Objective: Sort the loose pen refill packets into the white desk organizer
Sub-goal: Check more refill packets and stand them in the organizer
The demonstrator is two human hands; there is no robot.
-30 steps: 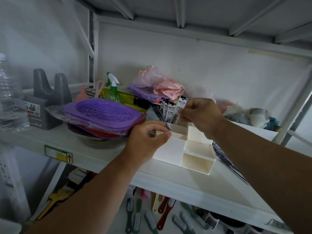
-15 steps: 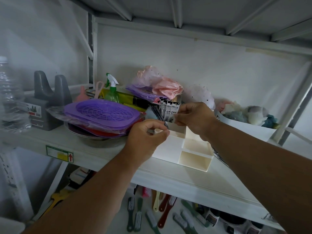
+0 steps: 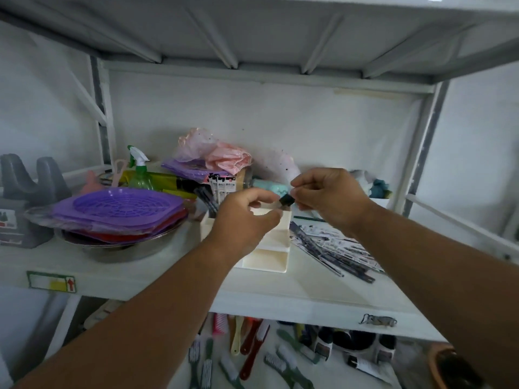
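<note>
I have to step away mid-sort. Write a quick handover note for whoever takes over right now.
Left hand hovers curled over the white desk organizer, apparently holding nothing.
Right hand pinches a small black item above the organizer.
Done: some refill packets stand upright in the organizer's back compartment.
Left: loose refill packets lie on the shelf to the organizer's right, not yet sorted.

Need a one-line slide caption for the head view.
Both hands, left and right, pinch a small black object above the white desk organizer; loose refill packets lie alongside.

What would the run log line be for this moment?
hands: pinching small black item | organizer: some packets inside | loose packets: on shelf
</note>
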